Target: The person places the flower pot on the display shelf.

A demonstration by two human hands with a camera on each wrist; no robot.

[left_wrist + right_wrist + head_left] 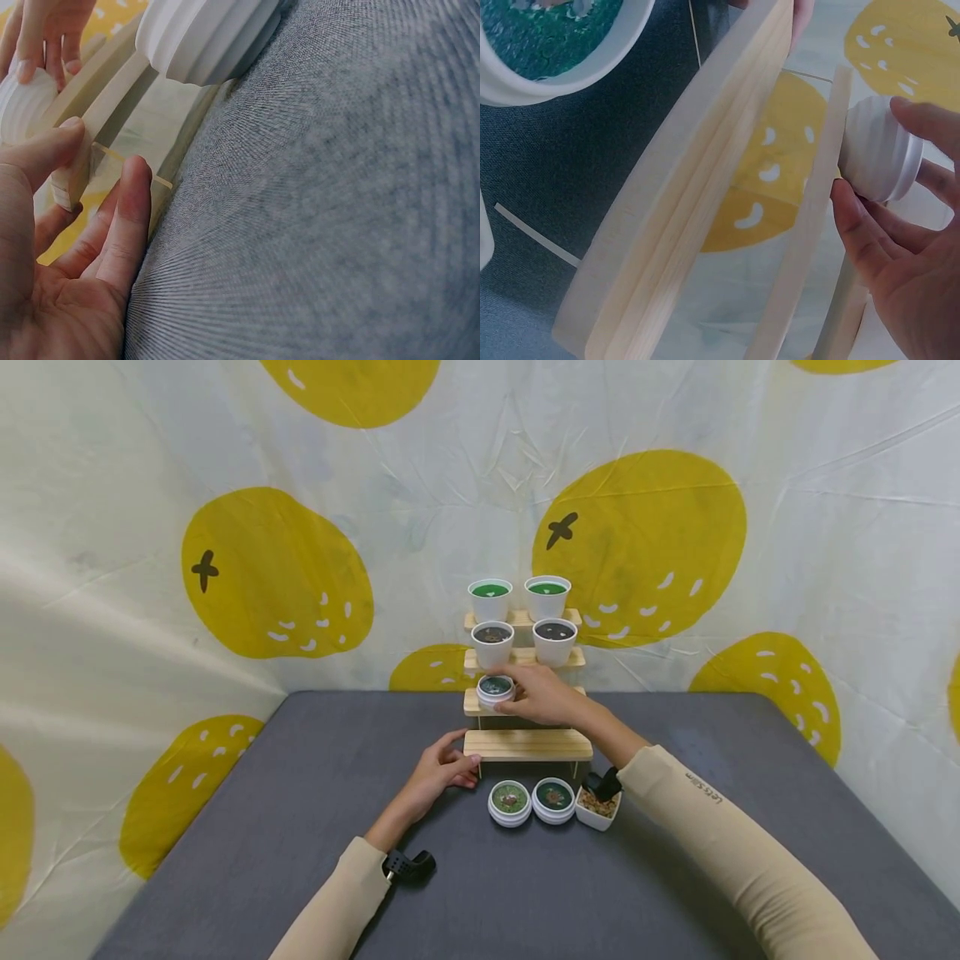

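Observation:
A tiered wooden display stand rises in steps at the middle of the table. My right hand holds a small white ribbed cup with dark teal contents by its sides, at the left part of the second step from the bottom. In the right wrist view the thumb and fingertips lie around this cup, its base right at the board. My left hand grips the left end of the bottom step. The left wrist view has its thumb on the board's upper face, with a finger beneath.
Two white cups with green contents stand on the top step, two with dark contents below them. Before the stand are a cup with light green filling, a dark green one and a squarish bowl of brown bits.

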